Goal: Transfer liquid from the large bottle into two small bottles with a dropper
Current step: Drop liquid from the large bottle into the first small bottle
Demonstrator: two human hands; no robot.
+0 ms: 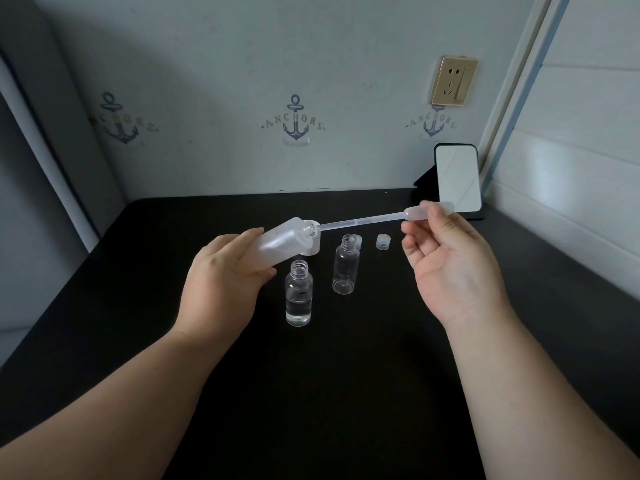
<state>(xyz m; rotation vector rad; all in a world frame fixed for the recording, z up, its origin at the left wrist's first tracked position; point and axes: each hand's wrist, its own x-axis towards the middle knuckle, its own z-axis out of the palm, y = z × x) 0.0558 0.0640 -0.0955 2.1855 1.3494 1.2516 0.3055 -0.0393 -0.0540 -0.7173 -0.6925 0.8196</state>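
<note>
The left hand (221, 275) grips the tilted large bottle (280, 245) above the surface (346, 375); the right hand (450, 261) pinches the dropper (367, 221), its tip in the bottle's mouth.

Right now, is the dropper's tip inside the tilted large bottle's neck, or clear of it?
Touching: the head view shows the dropper tip reaching into the open mouth of the large bottle, with no gap visible.
</note>
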